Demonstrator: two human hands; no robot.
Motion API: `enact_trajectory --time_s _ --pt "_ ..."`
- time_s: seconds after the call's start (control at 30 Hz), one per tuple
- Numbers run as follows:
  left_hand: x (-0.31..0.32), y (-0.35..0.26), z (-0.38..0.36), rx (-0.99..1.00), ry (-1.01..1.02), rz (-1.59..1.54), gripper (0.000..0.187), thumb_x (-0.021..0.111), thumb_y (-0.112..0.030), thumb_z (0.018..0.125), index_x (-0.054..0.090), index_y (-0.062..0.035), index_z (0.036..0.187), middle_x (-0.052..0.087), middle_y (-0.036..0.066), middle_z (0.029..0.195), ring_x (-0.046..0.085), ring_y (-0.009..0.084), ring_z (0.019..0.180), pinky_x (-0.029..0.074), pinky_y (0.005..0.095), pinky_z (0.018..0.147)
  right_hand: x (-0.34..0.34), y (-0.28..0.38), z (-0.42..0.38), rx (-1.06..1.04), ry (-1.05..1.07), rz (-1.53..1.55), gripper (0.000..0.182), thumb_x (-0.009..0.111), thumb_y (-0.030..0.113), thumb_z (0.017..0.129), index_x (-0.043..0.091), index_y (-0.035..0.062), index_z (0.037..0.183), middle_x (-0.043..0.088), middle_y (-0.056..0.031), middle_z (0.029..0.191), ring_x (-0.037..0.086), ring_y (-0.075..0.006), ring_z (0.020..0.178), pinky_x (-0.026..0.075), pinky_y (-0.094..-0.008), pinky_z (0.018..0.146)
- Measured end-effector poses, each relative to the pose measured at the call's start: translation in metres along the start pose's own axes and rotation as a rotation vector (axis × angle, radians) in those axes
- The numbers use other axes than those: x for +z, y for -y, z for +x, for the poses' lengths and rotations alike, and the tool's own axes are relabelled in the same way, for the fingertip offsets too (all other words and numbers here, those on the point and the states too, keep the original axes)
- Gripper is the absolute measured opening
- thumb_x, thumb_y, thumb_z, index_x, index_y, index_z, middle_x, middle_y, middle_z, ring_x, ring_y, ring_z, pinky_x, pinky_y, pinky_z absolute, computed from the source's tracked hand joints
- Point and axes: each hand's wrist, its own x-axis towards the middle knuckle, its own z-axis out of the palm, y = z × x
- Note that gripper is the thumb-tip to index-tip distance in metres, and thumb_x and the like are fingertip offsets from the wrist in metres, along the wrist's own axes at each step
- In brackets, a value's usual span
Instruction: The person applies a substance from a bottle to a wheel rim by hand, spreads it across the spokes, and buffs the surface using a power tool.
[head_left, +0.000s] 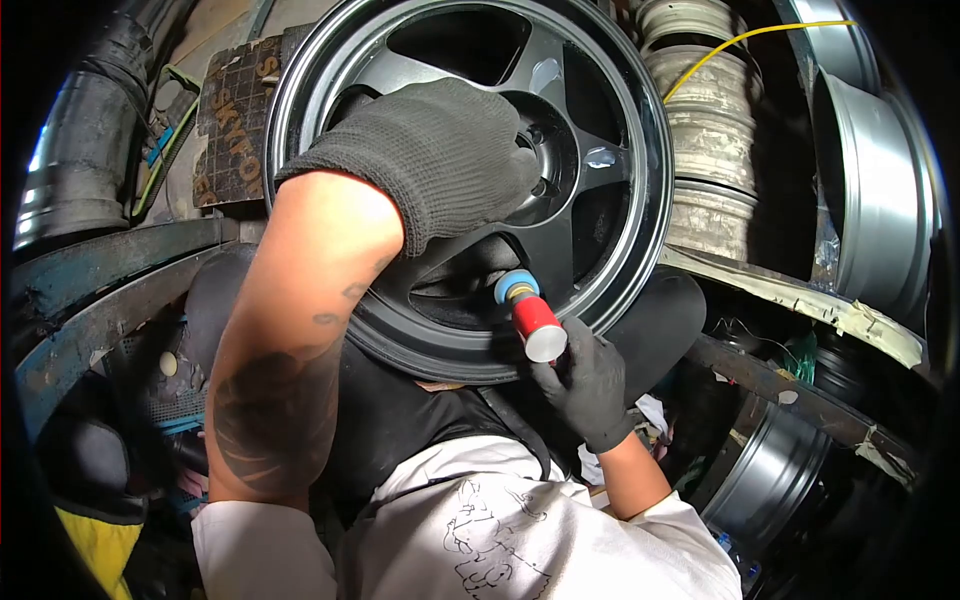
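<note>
A dark grey alloy wheel [540, 235] with a glossy rim lies tilted across my lap, its spokes facing up. My left hand [440, 150], in a thick black knit glove, is closed over a spoke beside the hub, with most of its fingers hidden. In a thinner black glove, my right hand [588, 385] grips a small red power sander [537, 322] at the wheel's near side. The sander's round blue pad [517, 287] is right at the edge of a spoke and the opening next to it. Pale, shiny patches [602, 157] mark two of the other spokes.
Stacked bare wheels [705, 130] stand behind on the right, with a yellow hose [755, 35] over them. A silver wheel [885, 190] is on the far right, another [765, 475] below. Blue metal frame bars [110, 265] run along the left, near a printed brown board [235, 125].
</note>
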Motion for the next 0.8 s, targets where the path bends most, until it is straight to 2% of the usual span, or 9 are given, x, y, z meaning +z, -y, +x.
enact_trajectory --time_s 0.1,0.23,0.27,0.37,0.43,0.67,0.8 --pt "-0.001 0.0 -0.002 -0.035 -0.008 -0.003 0.045 0.058 -0.044 0.1 0.07 -0.0023 0.111 0.073 0.021 0.103 0.07 0.0377 0.101 0.054 0.047 0.093 0.0 0.003 0.003 -0.007 -0.01 0.0 0.037 0.08 0.028 0.086 0.058 0.0085 0.108 0.06 -0.0103 0.082 0.064 -0.0322 0.071 0.049 -0.0441 0.065" --pt "0.006 0.005 -0.001 0.005 -0.061 0.005 0.045 0.058 -0.044 0.1 0.07 -0.0024 0.112 0.073 0.022 0.104 0.07 0.0381 0.102 0.054 0.0473 0.093 -0.001 0.003 0.01 0.079 0.057 0.068 0.034 0.079 0.027 0.086 0.056 0.0085 0.103 0.059 -0.0101 0.082 0.063 -0.0322 0.07 0.048 -0.0436 0.064" --pt "0.006 0.007 0.0 0.017 -0.062 0.011 0.046 0.058 -0.045 0.1 0.07 -0.0025 0.113 0.073 0.022 0.104 0.07 0.0382 0.102 0.054 0.0474 0.093 0.0 0.003 0.013 0.045 0.023 0.048 0.034 0.079 0.027 0.086 0.056 0.0087 0.103 0.059 -0.0101 0.082 0.063 -0.0323 0.07 0.048 -0.0438 0.064" --pt "-0.001 0.003 0.005 -0.04 0.064 0.061 0.045 0.058 -0.044 0.1 0.07 -0.003 0.114 0.073 0.022 0.104 0.07 0.0381 0.103 0.054 0.0468 0.093 0.004 0.01 0.023 -0.031 -0.044 0.026 0.033 0.078 0.026 0.086 0.056 0.0089 0.104 0.06 -0.0102 0.084 0.063 -0.0329 0.07 0.049 -0.0446 0.064" --pt "-0.002 0.003 0.006 -0.028 0.063 0.079 0.044 0.058 -0.043 0.1 0.07 -0.0031 0.114 0.073 0.022 0.104 0.07 0.038 0.102 0.054 0.0461 0.093 0.001 0.018 0.033 -0.042 -0.065 0.041 0.032 0.077 0.026 0.087 0.056 0.009 0.104 0.06 -0.0104 0.085 0.063 -0.0336 0.07 0.049 -0.0454 0.064" --pt "-0.001 0.013 0.004 0.108 0.011 0.126 0.038 0.059 -0.037 0.1 0.069 -0.0051 0.117 0.072 0.018 0.1 0.069 0.0375 0.1 0.053 0.0444 0.095 -0.01 0.014 0.03 -0.003 -0.11 0.075 0.039 0.079 0.027 0.086 0.059 0.0098 0.115 0.063 -0.0121 0.084 0.065 -0.0359 0.071 0.051 -0.0467 0.064" --pt "0.007 0.019 0.005 0.2 -0.014 0.171 0.036 0.059 -0.038 0.1 0.069 -0.0073 0.116 0.072 0.017 0.105 0.068 0.0371 0.103 0.053 0.0443 0.095 -0.012 -0.01 0.012 0.24 -0.146 0.122 0.053 0.079 0.023 0.084 0.053 0.0093 0.128 0.068 -0.0171 0.081 0.071 -0.0382 0.073 0.055 -0.0476 0.066"
